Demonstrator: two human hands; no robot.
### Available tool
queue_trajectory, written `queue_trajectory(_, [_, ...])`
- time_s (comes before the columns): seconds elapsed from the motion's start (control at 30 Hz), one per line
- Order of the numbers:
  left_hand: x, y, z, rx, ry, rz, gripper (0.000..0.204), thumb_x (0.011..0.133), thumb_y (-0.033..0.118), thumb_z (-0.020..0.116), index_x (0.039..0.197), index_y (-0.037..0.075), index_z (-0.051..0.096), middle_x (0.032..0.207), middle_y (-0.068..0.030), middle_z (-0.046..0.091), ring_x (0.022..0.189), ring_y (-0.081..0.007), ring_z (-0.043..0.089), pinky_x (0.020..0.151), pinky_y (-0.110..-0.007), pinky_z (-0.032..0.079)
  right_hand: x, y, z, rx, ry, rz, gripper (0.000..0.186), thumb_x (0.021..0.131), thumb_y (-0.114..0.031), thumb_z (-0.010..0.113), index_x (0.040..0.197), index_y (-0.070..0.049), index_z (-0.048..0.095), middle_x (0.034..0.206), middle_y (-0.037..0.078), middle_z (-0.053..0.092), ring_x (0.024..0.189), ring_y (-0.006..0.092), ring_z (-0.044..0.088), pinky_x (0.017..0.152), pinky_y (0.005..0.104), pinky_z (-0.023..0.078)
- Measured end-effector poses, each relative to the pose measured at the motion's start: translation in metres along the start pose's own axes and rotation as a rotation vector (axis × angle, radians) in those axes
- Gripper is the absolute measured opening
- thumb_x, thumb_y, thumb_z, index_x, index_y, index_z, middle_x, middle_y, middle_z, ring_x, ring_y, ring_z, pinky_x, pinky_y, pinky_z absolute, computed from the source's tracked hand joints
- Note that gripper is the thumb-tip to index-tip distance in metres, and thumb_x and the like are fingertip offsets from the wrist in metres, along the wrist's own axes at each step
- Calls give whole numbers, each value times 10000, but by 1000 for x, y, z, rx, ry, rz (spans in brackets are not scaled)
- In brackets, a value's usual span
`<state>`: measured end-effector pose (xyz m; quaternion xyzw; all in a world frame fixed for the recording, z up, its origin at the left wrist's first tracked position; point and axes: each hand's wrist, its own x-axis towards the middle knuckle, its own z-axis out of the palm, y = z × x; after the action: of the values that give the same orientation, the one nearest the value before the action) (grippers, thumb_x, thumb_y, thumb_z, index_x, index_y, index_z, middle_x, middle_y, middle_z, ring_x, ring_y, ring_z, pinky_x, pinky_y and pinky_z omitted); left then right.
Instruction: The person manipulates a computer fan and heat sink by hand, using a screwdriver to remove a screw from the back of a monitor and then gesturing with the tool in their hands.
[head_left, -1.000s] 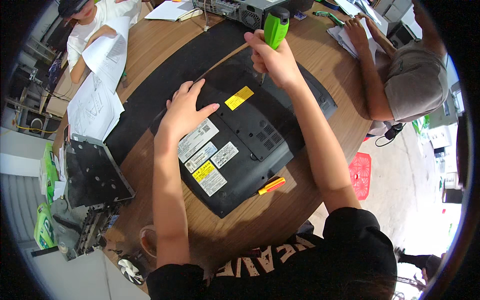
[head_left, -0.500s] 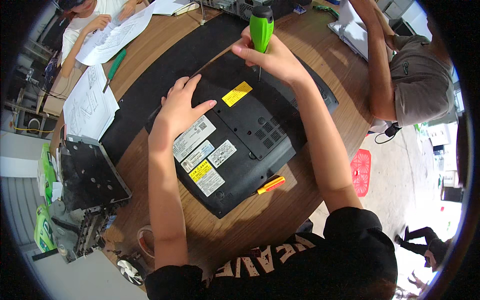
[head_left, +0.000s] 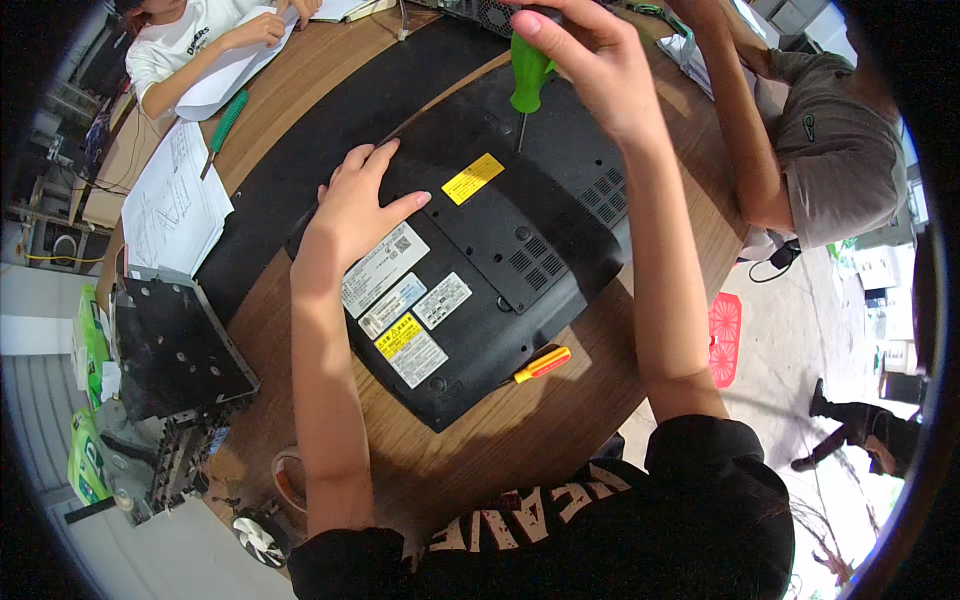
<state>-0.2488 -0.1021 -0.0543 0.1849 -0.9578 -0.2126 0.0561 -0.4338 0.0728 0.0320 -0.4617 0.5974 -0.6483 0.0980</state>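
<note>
A black laptop (head_left: 560, 190) lies upside down on the table, its vented covers and several white and yellow labels facing up. Spread flat across its left part is my left hand (head_left: 358, 210), fingers apart, thumb near a white label. My right hand (head_left: 605, 75) grips the top end of a green-handled screwdriver (head_left: 527, 82), thumb and fingers around the handle's cap. The screwdriver stands nearly upright, its thin shaft meeting the laptop's underside in the far part; the tip's exact seat is too small to tell. A small yellow-and-red screwdriver (head_left: 543, 365) lies beside the laptop's near edge.
Printed sheets (head_left: 165, 215) and a green screwdriver (head_left: 230, 120) lie at the left. A black metal unit (head_left: 180, 345) stands at the table's left edge, a small fan (head_left: 258, 540) below it. Two people sit across and at the right. A red stool (head_left: 725, 340) stands on the floor.
My right hand has risen from lower on the green handle to its top end. The left hand stays on the laptop. The person at far left has lowered the paper.
</note>
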Motion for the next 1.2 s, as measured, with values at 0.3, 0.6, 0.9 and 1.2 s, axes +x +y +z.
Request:
queue_trajectory(0.3, [-1, -1, -1, -4, 1, -1, 687, 812, 332, 695, 1364, 36, 411, 1380, -215, 396, 1290, -351, 386, 1075, -377, 318, -1, -4, -12, 376, -157, 113, 207, 997, -224, 442, 1105, -64, 517, 1035, 55, 573, 944, 133, 556, 810, 257, 446])
queue_trajectory(0.6, [-1, 0, -1, -5, 14, 4, 677, 813, 321, 693, 1357, 29, 416, 1365, -218, 407, 1283, -349, 396, 1065, -374, 326, 2, 20, 26, 159, 67, -142, 173, 957, -235, 546, 936, -80, 474, 725, -20, 469, 604, 39, 444, 533, 188, 377])
queue_trajectory(0.9, [1, 3, -1, 17, 22, 24, 674, 816, 324, 689, 1359, 32, 414, 1357, -203, 420, 1277, -341, 405, 1062, -377, 330, 1, 13, 14, 512, -212, 62, 233, 897, -219, 643, 754, -74, 531, 592, -23, 491, 502, 49, 446, 455, 208, 325])
queue_trajectory(1.2, [-1, 7, -3, -4, 9, -1, 690, 815, 375, 670, 1372, 67, 404, 1362, -166, 426, 1278, -318, 408, 1066, -428, 306, 4, 13, 11, 89, -353, -163, 195, 792, -63, 665, 654, -25, 532, 617, -27, 514, 607, 46, 457, 542, 228, 345])
